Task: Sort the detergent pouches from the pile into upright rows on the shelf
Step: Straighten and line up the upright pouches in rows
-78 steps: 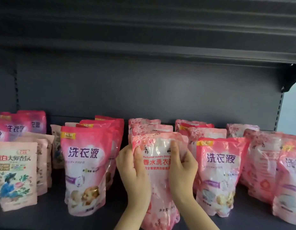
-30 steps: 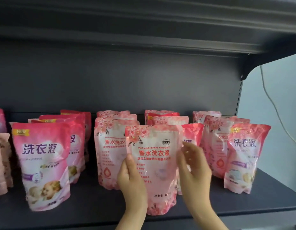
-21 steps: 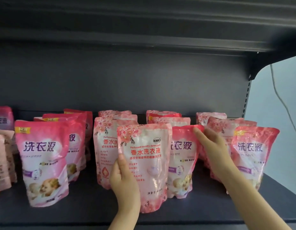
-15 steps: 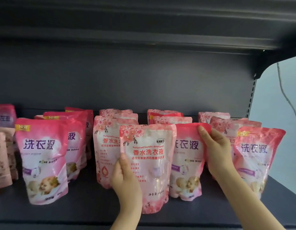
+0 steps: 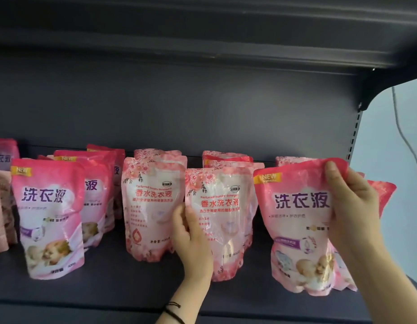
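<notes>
View from a head camera, looking at a dark grey shelf [image 5: 109, 288] where pink detergent pouches stood in rows running front to back. The person's right hand [image 5: 350, 206] pinched the top right corner of a bright pink pouch [image 5: 296, 230] marked NEW and showing a baby, with the thumb on the front and the fingers tucked behind. This pouch stood at the right end of the shelf, near the front lip. Its long axis was close to upright, with its top edge sloping a little down to the left. Whether its base rested on the shelf or hung just above it could not be told. The left hand [image 5: 191, 239] gripped the left edge of a rose-printed pouch [image 5: 224, 220], thumb across the front and fingers curled round the side. That pouch stood upright near the middle, just left of the bright pink one, with a narrow gap between them. A second rose pouch [image 5: 151, 206] stood just beside the left hand, on its left. Another bright pink pouch [image 5: 380, 197] showed directly behind the right hand, so the held one seemed to lie in line with its own kind, and the right hand was plainly the nearer for setting it down. A matching baby pouch [image 5: 48, 216] headed the row at far left. A black band [image 5: 173, 309] circled the left wrist.
</notes>
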`<act>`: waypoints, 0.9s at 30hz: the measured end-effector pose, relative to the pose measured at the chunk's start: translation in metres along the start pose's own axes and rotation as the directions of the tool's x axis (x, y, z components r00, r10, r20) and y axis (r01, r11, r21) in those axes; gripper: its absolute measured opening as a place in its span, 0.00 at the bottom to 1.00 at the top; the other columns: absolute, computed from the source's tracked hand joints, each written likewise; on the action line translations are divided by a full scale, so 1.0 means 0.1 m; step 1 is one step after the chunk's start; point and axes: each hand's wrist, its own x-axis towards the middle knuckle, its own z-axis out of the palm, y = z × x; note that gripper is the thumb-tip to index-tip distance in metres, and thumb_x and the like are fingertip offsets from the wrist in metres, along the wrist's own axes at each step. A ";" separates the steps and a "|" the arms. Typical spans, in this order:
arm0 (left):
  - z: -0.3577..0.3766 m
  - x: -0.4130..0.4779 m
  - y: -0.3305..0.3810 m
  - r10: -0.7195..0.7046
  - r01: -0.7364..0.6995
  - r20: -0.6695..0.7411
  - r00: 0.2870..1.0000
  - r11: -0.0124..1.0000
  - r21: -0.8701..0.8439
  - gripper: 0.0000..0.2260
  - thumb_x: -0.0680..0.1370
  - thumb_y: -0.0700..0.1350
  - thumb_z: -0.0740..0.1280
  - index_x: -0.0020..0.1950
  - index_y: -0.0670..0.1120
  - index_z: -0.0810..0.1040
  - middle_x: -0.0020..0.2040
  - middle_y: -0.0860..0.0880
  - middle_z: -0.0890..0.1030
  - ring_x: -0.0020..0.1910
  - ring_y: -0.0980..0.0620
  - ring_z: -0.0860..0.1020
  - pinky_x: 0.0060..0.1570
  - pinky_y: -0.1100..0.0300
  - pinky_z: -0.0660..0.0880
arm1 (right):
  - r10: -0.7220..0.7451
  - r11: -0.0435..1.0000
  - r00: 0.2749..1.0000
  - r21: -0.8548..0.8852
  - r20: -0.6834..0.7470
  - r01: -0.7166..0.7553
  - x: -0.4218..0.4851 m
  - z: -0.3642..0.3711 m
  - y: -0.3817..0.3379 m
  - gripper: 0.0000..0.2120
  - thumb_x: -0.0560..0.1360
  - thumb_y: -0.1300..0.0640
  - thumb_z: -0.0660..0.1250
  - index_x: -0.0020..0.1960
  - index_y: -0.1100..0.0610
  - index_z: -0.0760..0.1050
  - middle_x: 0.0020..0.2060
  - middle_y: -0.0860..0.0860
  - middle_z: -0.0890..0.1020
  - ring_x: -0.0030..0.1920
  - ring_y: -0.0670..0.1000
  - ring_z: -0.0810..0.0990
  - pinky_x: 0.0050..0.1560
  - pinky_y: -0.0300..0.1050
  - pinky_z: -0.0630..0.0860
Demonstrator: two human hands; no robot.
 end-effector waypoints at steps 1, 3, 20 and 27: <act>-0.02 -0.02 -0.01 0.055 -0.055 -0.006 0.998 0.998 0.010 0.07 0.80 0.50 0.59 0.53 0.62 0.74 0.51 0.58 0.80 0.52 0.58 0.79 0.52 0.57 0.78 | 0.019 1.000 1.000 0.020 0.013 -0.019 -0.02 0.02 0.02 0.10 0.74 0.48 0.67 0.37 0.51 0.78 0.31 0.49 0.78 0.30 0.47 0.78 0.29 0.40 0.78; -0.08 -0.06 0.02 0.271 -0.268 -0.019 0.963 0.959 0.090 0.08 0.80 0.48 0.62 0.59 0.52 0.70 0.58 0.53 0.74 0.58 0.50 0.75 0.57 0.55 0.74 | 0.050 0.997 0.998 0.052 0.047 -0.052 -0.08 0.05 0.07 0.09 0.72 0.47 0.68 0.38 0.52 0.78 0.32 0.50 0.79 0.32 0.50 0.78 0.32 0.44 0.78; 0.30 -0.44 0.22 -0.115 0.160 0.378 0.919 0.983 -0.090 0.08 0.76 0.55 0.66 0.43 0.53 0.78 0.39 0.44 0.79 0.39 0.55 0.76 0.42 0.63 0.75 | 0.171 0.977 0.974 0.104 0.149 -0.188 -0.39 -0.03 0.52 0.17 0.71 0.40 0.68 0.46 0.53 0.78 0.42 0.54 0.82 0.43 0.52 0.82 0.42 0.45 0.80; 0.28 -0.43 0.25 -0.070 0.117 0.276 0.959 0.980 -0.158 0.16 0.74 0.54 0.68 0.38 0.41 0.76 0.29 0.51 0.72 0.29 0.57 0.69 0.29 0.68 0.66 | 0.170 0.980 0.983 0.091 0.075 -0.176 -0.57 -0.03 0.59 0.13 0.67 0.43 0.72 0.40 0.53 0.80 0.37 0.52 0.83 0.40 0.53 0.80 0.42 0.50 0.81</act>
